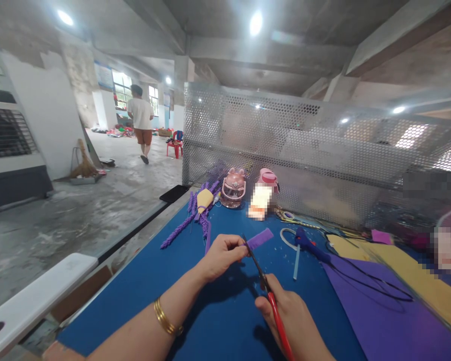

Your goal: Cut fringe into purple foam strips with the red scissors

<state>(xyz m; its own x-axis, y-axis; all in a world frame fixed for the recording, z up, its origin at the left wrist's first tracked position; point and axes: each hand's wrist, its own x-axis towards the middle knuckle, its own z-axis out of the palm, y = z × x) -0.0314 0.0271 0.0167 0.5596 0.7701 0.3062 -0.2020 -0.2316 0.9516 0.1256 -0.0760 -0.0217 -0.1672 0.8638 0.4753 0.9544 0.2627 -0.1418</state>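
Note:
My left hand [221, 253] pinches one end of a short purple foam strip [260, 238] above the blue table [146, 286]. My right hand [287, 313] grips red-handled scissors [270, 296]. Their dark blades point up and away, and the tips reach the strip close to my left fingers. A gold bangle sits on my left wrist.
A large purple foam sheet [383, 311] and yellow sheets [409, 271] lie at the right. A blue glue gun [310, 244] rests behind the strip. Purple fringed stems [188, 220], two pink bottles [233, 188] and a perforated metal screen [304, 145] stand at the back. A person [141, 123] walks away at far left.

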